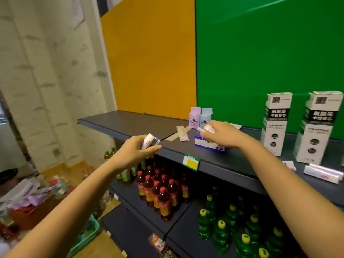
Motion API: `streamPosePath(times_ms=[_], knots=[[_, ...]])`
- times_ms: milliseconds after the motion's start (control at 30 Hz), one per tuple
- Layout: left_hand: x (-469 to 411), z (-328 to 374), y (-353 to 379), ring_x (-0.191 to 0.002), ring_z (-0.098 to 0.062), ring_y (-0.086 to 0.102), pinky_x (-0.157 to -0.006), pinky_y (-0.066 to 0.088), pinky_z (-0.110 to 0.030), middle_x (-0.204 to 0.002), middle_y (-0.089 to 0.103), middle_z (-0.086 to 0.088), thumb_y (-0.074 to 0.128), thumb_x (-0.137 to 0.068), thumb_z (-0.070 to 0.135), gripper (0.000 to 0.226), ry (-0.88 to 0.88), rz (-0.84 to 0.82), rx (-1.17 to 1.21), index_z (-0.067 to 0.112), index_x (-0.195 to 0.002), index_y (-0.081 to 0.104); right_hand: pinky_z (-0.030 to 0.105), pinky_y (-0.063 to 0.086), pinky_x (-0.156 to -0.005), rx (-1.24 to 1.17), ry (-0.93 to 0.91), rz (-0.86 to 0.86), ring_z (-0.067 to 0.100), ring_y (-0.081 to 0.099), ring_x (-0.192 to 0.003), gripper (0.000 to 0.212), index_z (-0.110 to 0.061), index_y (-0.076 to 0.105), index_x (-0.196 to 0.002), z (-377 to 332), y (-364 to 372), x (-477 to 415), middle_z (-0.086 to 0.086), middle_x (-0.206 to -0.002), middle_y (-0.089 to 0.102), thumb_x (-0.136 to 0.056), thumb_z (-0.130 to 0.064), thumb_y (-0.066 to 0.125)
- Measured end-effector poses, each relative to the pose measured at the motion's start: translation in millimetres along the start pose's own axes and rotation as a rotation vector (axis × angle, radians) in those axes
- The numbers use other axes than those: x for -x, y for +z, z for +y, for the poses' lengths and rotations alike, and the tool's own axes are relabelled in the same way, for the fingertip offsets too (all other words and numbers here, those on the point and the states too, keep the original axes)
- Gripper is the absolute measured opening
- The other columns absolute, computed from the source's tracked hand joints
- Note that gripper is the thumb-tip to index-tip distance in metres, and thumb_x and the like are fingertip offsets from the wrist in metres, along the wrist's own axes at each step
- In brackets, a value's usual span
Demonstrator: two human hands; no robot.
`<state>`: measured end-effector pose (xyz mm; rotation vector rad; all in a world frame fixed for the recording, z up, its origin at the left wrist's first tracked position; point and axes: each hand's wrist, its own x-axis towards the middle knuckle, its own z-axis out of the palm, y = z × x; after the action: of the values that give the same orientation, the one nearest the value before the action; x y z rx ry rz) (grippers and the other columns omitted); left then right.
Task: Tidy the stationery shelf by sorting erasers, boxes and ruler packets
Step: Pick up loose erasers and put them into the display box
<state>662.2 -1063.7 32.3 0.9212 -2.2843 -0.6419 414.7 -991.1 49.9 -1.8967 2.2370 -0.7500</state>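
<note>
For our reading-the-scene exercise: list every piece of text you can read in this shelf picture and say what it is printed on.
"刷题笔" and, beneath it, "中性替芯": on the left tall white box.
The same two lines: on the right tall white box.
Smaller print on both boxes: too blurred to read.
Green and yellow shelf tag: unreadable.
Erasers in the left hand and right hand: labels blurred.
Bottle labels below: unreadable.

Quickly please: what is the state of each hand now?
Left hand: closed on small white erasers with purple ends.
Right hand: closed on a small white eraser, above the blue-and-white box.
</note>
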Motion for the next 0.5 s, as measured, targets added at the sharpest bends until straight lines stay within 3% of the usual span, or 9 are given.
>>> streamPosePath(times_ms=[133,200,300,500], knots=[[-51.9,-11.8,13.9,-0.056,-0.014,0.046,-0.054,0.035,-0.028,-0.068,0.064,-0.002,0.056,-0.088,0.036,0.029,0.067,-0.111,0.111,0.008,-0.086,0.060,0.030,0.034,-0.067,0.080,0.127,0.045,0.026,0.050,-0.082,0.023,-0.016,0.046,-0.077,22.3,-9.6,-28.7,0.015,-0.103,0.063,-0.090,-0.036,0.048],[-78.9,-15.8,24.3,-0.053,-0.011,0.041,-0.052,0.032,-0.024,-0.072,0.062,-0.007,0.053,-0.090,0.035,0.034,0.090,-0.147,0.160,0.002,-0.090,0.059,0.031,0.035,-0.069,0.117,0.193,0.067,0.026,0.050,-0.084,0.025,-0.012,0.050,-0.082,35.9,-13.1,-44.8,0.018,-0.107,0.063,-0.090,-0.035,0.050],[-120.1,-17.5,38.8,-0.046,-0.007,0.034,-0.046,0.027,-0.020,-0.070,0.057,-0.008,0.050,-0.092,0.035,0.036,0.089,-0.210,0.177,0.001,-0.087,0.059,0.030,0.036,-0.071,0.164,0.278,0.088,0.026,0.050,-0.088,0.037,-0.004,0.055,-0.105,54.4,-18.4,-67.6,0.018,-0.114,0.060,-0.090,-0.037,0.050],[-186.0,-16.0,59.2,-0.047,-0.009,0.032,-0.044,0.024,-0.018,-0.072,0.061,-0.006,0.046,-0.093,0.022,0.017,0.060,-0.288,0.276,0.011,-0.082,0.053,0.029,0.035,-0.070,0.228,0.383,0.104,0.025,0.050,-0.085,0.033,-0.009,0.053,-0.096,81.8,-26.1,-100.5,0.015,-0.106,0.061,-0.089,-0.041,0.049]])
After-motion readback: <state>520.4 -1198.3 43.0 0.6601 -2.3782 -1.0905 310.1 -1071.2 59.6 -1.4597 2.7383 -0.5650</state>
